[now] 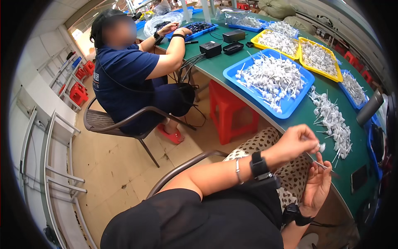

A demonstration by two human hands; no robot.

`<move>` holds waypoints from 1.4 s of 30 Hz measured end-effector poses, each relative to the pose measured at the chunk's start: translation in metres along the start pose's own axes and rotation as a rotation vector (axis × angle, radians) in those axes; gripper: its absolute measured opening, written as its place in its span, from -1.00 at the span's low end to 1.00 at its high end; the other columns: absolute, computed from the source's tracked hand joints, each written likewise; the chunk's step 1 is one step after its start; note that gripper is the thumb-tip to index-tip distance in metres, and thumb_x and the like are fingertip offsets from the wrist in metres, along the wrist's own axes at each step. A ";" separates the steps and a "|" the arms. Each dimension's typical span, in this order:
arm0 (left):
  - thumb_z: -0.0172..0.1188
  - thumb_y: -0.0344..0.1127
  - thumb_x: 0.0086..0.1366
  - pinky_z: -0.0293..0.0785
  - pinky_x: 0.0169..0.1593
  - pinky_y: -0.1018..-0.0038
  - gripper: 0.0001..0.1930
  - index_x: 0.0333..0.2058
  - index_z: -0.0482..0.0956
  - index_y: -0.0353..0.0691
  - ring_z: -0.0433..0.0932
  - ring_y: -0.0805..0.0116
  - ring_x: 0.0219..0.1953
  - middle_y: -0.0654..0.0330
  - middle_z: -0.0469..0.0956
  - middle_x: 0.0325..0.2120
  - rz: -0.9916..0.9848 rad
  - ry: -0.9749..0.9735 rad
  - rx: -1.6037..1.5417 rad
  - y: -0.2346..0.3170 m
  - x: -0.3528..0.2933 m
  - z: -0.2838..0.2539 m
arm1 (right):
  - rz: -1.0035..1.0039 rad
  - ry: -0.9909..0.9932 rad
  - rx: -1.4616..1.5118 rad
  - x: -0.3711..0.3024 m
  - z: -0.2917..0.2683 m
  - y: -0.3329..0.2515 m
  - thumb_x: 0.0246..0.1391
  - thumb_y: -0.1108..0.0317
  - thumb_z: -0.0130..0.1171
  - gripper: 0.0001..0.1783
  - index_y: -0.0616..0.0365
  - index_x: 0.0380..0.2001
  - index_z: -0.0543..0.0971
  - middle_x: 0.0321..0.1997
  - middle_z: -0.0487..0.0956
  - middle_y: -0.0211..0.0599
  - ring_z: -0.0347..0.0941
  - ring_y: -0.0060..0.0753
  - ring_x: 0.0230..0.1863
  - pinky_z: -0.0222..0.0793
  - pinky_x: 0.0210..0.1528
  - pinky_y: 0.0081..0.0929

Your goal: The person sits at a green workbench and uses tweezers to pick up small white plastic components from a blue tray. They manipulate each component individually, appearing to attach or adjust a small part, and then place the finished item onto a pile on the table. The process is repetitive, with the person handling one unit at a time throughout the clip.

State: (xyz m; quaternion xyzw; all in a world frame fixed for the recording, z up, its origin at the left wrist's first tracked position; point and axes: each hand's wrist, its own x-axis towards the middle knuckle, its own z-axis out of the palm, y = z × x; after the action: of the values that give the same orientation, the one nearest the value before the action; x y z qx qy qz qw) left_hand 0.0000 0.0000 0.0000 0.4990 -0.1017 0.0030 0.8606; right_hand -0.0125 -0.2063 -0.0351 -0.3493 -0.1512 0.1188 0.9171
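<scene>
My left hand (296, 143) is raised over the table's near edge, thumb and fingertips pinched on a small white piece (322, 147). Just below it, my right hand (317, 189) is palm up, fingers curled round a thin white stick (321, 165). The two hands nearly meet; whether the piece and stick are joined, I cannot tell. Beyond them a loose pile of white-headed sticks (331, 120) lies on the green table (296, 123). A blue tray (286, 114) heaped with similar pieces stands to the left of that pile.
Yellow trays (340, 79) of white pieces stand farther back. At the right edge are a dark cylinder (370, 108) and a flat dark phone-like object (359, 179). A co-worker (128, 70) sits at the left, hands at a blue tray of dark parts. A red stool (226, 120) stands under the table.
</scene>
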 end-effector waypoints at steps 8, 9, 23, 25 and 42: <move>0.22 -0.47 0.39 0.56 0.08 0.47 -0.78 -0.02 0.56 -0.36 0.61 0.42 -0.02 0.11 0.66 -0.07 0.027 -0.030 0.155 -0.014 -0.039 -0.013 | 0.037 0.049 -0.160 0.000 0.031 0.012 0.42 0.31 0.05 -0.74 0.30 -0.02 0.51 0.03 0.60 -0.03 0.61 -0.29 -0.02 0.62 0.06 -0.37; 0.22 -0.47 0.39 0.56 0.09 0.47 -0.78 -0.02 0.59 -0.37 0.62 0.43 -0.02 0.13 0.67 -0.10 0.009 -0.009 0.244 -0.009 -0.043 -0.013 | 0.058 -0.001 -0.155 0.000 0.037 0.013 0.42 0.34 0.04 -0.75 0.31 -0.01 0.51 0.00 0.61 -0.04 0.62 -0.27 -0.03 0.63 0.06 -0.34; 0.22 -0.36 0.44 0.48 -0.25 0.65 -0.80 -0.02 0.62 -0.25 0.50 0.68 -0.35 0.31 0.65 -0.26 -0.148 0.030 0.300 -0.004 -0.075 -0.031 | -0.126 0.003 -0.341 -0.008 0.043 0.007 0.42 0.33 0.03 -0.71 0.33 0.04 0.48 -0.01 0.62 0.05 0.67 -0.18 -0.07 0.67 0.00 -0.28; 0.19 -0.35 0.46 0.48 -0.26 0.65 -0.79 0.00 0.61 -0.26 0.51 0.68 -0.35 0.31 0.64 -0.27 -0.178 0.010 0.264 -0.002 -0.078 -0.028 | -0.111 -0.001 -0.312 -0.009 0.047 0.009 0.41 0.37 0.05 -0.72 0.34 0.05 0.47 0.00 0.61 0.06 0.66 -0.18 -0.05 0.67 0.00 -0.27; 0.12 -0.37 0.48 0.47 -0.26 0.57 -0.79 -0.04 0.65 -0.28 0.51 0.56 -0.37 0.28 0.57 -0.35 0.088 -0.128 0.590 -0.011 -0.076 -0.026 | -0.528 0.272 -0.855 -0.005 0.045 0.009 0.27 0.54 0.21 -0.72 0.36 0.03 0.53 -0.03 0.65 -0.08 0.62 -0.35 -0.05 0.56 0.03 -0.46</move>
State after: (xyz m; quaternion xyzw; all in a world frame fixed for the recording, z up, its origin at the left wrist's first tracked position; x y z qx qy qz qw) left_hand -0.0692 0.0246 -0.0354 0.7218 -0.1717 0.0383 0.6694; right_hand -0.0341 -0.1743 -0.0097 -0.6549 -0.1489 -0.2355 0.7025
